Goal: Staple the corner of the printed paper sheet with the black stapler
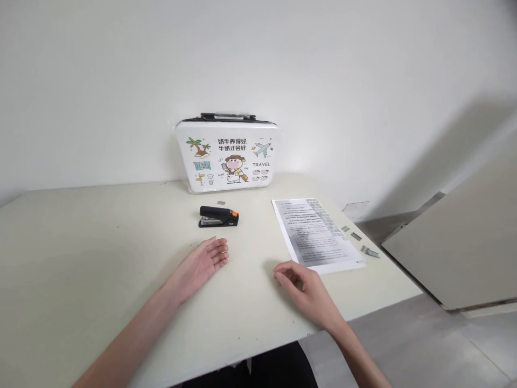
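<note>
My left hand [204,265] rests palm up on the table, its fingers slightly curled with nothing in them, just in front of a black stapler [218,216] with an orange button. To the right, my right hand [301,288] is beside the lower left corner of a printed sheet [319,234]. Its fingers are loosely bent, with a gap between thumb and fingers and no object visible there. The stapler lies on its base, apart from both hands.
A white case [230,156] with cartoon prints stands against the wall at the back of the pale table [100,231]. A small staple strip [221,202] lies behind the stapler. More staple pieces [356,236] lie near the right edge. A pale panel [456,242] stands beyond it.
</note>
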The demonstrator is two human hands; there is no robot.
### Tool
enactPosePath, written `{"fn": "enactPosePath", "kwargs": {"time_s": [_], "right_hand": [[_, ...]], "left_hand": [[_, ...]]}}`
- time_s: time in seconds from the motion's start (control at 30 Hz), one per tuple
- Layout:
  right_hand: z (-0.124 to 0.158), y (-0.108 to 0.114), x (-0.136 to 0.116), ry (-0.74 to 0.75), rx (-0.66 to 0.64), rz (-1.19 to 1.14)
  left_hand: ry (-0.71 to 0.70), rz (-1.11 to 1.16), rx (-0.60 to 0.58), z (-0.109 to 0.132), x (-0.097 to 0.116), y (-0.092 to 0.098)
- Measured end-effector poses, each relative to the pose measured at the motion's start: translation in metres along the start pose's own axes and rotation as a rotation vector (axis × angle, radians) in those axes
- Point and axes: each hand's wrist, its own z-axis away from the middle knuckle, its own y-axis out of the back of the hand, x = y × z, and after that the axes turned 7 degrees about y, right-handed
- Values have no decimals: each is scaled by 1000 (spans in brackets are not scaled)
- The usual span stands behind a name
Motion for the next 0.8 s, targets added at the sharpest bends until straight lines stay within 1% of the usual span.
{"fn": "enactPosePath", "kwargs": {"time_s": [0.33, 0.47, 0.6, 0.73, 0.8], "right_hand": [[1, 0, 2, 31, 15, 0], [3, 7, 4, 69, 74, 13], [6, 30, 20, 106, 194, 221], [12, 59, 53, 118, 268, 552], [17, 69, 71, 133, 268, 703]], "left_hand": [[3, -3, 4, -1, 0, 2], [0, -7, -13, -2, -1, 4], [7, -6, -6, -1, -1, 4], [9, -12, -3, 0, -1, 5], [10, -14, -13, -1, -1, 5]]}}
